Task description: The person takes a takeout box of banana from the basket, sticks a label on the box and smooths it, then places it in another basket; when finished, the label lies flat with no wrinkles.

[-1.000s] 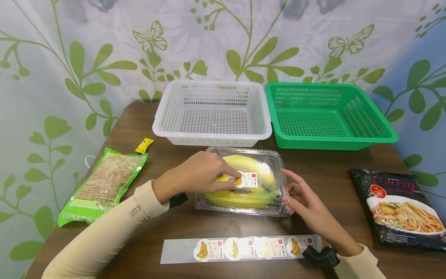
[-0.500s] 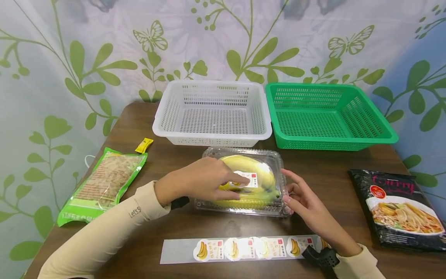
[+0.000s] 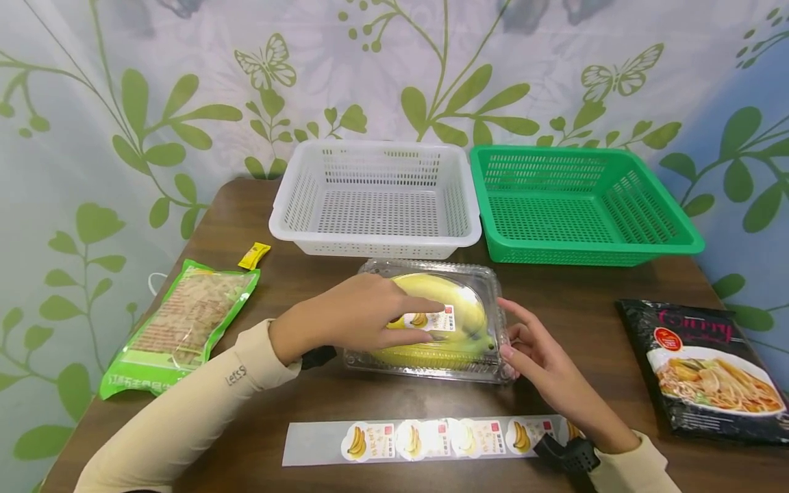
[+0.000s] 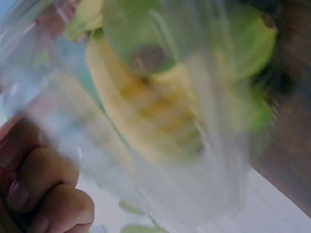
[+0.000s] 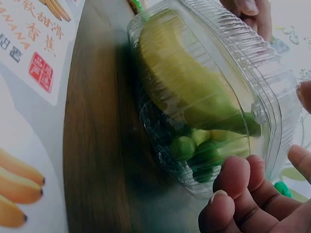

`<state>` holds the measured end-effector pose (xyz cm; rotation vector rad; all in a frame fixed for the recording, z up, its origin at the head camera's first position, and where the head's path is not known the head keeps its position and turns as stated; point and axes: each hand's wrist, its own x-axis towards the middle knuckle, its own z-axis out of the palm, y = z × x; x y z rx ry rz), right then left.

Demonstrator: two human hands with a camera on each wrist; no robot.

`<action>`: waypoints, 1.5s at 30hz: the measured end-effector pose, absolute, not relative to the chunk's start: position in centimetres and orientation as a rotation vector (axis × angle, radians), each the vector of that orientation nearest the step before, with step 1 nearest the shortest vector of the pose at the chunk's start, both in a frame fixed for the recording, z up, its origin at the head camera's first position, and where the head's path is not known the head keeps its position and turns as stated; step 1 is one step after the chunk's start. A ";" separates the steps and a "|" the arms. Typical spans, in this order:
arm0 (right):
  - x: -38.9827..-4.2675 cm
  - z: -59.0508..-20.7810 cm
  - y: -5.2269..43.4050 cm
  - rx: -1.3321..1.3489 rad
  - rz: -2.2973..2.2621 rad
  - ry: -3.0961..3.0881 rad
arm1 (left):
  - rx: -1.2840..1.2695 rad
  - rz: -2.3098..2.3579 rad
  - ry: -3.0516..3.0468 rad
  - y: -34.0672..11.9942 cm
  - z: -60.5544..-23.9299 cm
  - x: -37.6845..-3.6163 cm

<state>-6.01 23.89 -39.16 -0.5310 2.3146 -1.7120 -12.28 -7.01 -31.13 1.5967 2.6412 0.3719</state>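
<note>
A clear plastic clamshell box (image 3: pixel 431 318) with yellow bananas (image 3: pixel 440 301) inside sits on the brown surface (image 3: pixel 585 301), just in front of the white basket (image 3: pixel 376 198) and the green basket (image 3: pixel 579 205). The left hand (image 3: pixel 351 315) lies over the box's lid, its fingers (image 3: pixel 425 306) stretched out and pressing a banana sticker (image 3: pixel 431 320) flat against the plastic — they pinch nothing. Compared with a second ago, the fingertips have slid further right along the sticker: then the forefinger ended near its left edge, half a second ago it had reached the middle, and now it lies across the top of the label while the thumb runs along its lower edge. The box itself has not shifted. The right hand (image 3: pixel 545 363) stays where it was, at the box's right end, fingers loosely bent and touching the rim; the right wrist view shows its fingertips (image 5: pixel 238 182) resting against the ridged corner of the box (image 5: pixel 233 97), with the green stem ends of the bananas (image 5: pixel 194 145) just inside. The left wrist view is blurred and shows only yellow fruit behind plastic. In front of the box lies the strip of banana stickers (image 3: pixel 425 438), unmoved, and the green snack bag (image 3: pixel 179 325), the small yellow packet (image 3: pixel 254 255) and the black noodle packet (image 3: pixel 709 366) keep their places as well.
</note>
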 end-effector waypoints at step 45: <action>-13.9 -34.1 40.1 0.084 -1.957 2.793 | 0.734 1.077 2.760 -15.0 -36.6 -10.6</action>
